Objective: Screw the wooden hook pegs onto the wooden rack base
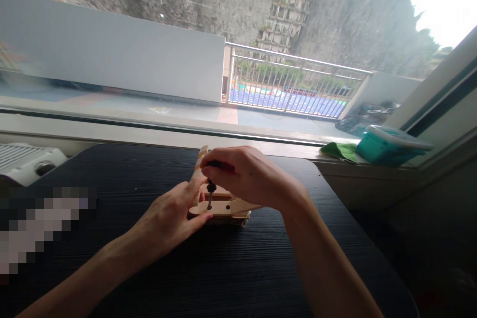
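Observation:
A small wooden assembly [218, 211] of light slats rests on the dark table. My left hand [177, 211] is closed around its left end, with the thumb along the near edge. From above, my right hand [242, 174] grips a screwdriver [210, 190] by its dark handle, which the fingers mostly cover. The screwdriver stands nearly upright, its tip at a dark screw [209, 207] in the front slat. A second dark screw [228, 206] sits to the right in the same slat. Behind my left hand, a striped wooden piece [201, 156] rises from the assembly.
The black wood-grain table [112, 179] stands against a window sill [112, 134]. On the sill at right are a teal plastic box [387, 146] and a green cloth [339, 151]. A white appliance [30, 161] is at the left edge. A blurred-out patch [40, 228] covers the left side.

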A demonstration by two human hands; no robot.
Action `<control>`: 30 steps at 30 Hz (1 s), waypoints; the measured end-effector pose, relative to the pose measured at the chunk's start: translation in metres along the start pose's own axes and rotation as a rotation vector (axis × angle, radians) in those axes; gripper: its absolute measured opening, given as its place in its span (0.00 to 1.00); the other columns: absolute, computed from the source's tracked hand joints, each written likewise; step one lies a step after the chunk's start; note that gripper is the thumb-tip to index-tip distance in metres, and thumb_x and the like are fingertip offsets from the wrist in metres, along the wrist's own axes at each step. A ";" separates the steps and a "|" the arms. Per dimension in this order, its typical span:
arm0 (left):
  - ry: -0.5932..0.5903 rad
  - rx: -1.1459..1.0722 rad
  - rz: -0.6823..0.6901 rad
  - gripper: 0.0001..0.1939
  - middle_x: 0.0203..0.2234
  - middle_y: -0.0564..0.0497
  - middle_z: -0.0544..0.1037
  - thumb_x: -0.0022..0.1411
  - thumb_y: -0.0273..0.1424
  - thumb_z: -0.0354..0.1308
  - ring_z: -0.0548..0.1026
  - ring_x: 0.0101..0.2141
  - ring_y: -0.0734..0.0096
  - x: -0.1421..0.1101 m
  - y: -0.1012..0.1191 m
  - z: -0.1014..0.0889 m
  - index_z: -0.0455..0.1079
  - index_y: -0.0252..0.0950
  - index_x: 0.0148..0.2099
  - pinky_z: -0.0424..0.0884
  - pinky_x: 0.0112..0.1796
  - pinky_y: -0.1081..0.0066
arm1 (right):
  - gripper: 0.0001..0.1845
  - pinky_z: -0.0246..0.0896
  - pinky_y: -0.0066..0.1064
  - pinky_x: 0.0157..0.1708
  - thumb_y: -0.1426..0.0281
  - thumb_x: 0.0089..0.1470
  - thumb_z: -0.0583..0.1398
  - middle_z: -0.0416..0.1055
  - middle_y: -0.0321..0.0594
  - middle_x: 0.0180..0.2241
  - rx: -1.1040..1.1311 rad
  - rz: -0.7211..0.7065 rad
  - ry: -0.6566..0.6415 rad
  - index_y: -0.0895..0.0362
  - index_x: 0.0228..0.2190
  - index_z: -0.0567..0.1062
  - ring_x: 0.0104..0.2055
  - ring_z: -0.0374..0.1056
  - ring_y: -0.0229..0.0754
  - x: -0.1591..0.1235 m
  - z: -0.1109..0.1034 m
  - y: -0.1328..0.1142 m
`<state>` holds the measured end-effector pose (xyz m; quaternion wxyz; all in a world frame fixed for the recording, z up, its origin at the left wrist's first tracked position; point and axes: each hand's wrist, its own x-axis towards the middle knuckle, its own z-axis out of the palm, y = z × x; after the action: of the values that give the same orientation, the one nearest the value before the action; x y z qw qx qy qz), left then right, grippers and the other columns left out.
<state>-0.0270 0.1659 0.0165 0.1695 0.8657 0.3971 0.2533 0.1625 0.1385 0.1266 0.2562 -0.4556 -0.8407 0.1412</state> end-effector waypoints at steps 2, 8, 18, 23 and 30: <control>0.003 -0.003 -0.001 0.12 0.34 0.53 0.74 0.58 0.35 0.57 0.74 0.33 0.69 0.000 0.000 0.000 0.62 0.40 0.44 0.69 0.34 0.71 | 0.14 0.49 0.26 0.29 0.70 0.58 0.53 0.72 0.34 0.28 0.009 -0.022 -0.029 0.56 0.39 0.78 0.29 0.60 0.33 -0.002 -0.002 0.000; -0.006 -0.001 0.031 0.16 0.37 0.51 0.75 0.57 0.35 0.57 0.75 0.36 0.65 0.001 0.002 -0.003 0.63 0.40 0.48 0.70 0.36 0.69 | 0.15 0.49 0.26 0.30 0.70 0.61 0.52 0.73 0.35 0.29 0.013 -0.033 -0.038 0.56 0.41 0.78 0.30 0.62 0.33 -0.004 -0.005 0.000; 0.029 0.020 0.034 0.10 0.35 0.52 0.76 0.57 0.36 0.57 0.75 0.34 0.66 0.000 -0.004 0.003 0.65 0.39 0.41 0.70 0.36 0.70 | 0.12 0.47 0.26 0.28 0.66 0.60 0.55 0.69 0.33 0.23 0.017 -0.018 0.023 0.58 0.35 0.77 0.26 0.57 0.32 0.001 0.002 -0.002; -0.087 -0.099 0.003 0.23 0.42 0.51 0.77 0.56 0.39 0.59 0.75 0.41 0.64 0.002 -0.005 -0.010 0.64 0.41 0.53 0.69 0.43 0.70 | 0.12 0.46 0.26 0.28 0.69 0.59 0.53 0.70 0.34 0.27 -0.055 0.055 0.052 0.55 0.39 0.76 0.26 0.56 0.32 0.000 0.002 0.000; -0.305 -0.119 -0.092 0.06 0.28 0.56 0.73 0.55 0.35 0.57 0.71 0.30 0.70 0.006 -0.014 -0.037 0.65 0.38 0.31 0.63 0.30 0.74 | 0.07 0.43 0.26 0.26 0.69 0.52 0.59 0.70 0.31 0.26 -0.067 0.044 -0.031 0.55 0.36 0.75 0.26 0.56 0.31 -0.005 -0.002 -0.002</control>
<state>-0.0534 0.1828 0.0411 0.2901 0.8635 0.3903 0.1339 0.1648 0.1333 0.1276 0.2244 -0.4799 -0.8388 0.1255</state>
